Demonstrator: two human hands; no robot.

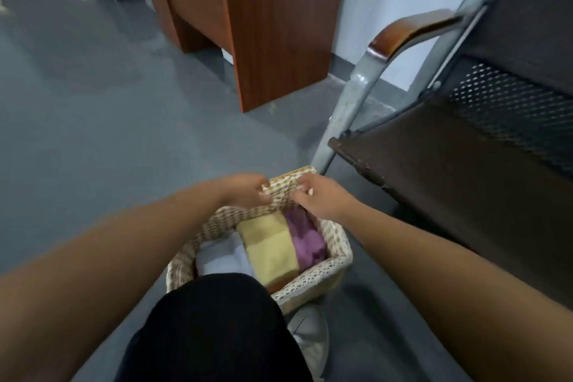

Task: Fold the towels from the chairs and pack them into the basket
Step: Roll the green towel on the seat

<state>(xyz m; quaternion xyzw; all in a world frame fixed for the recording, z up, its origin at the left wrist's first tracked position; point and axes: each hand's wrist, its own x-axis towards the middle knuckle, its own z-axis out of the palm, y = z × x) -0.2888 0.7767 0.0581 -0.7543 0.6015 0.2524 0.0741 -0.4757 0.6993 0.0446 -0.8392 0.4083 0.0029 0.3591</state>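
The woven basket (313,284) stands on the grey floor (108,133), just left of a dark chair (449,170) with a metal frame. Three folded towels lie side by side in it: a white towel (221,257) on the left, a yellow towel (273,248) in the middle and a purple towel (305,237) on the right. The left hand (245,191) and right hand (322,195) each grip the basket's far rim with curled fingers, close together. A black-clad knee (217,319) covers the near left corner. A wooden cabinet (273,25) stands farther off.
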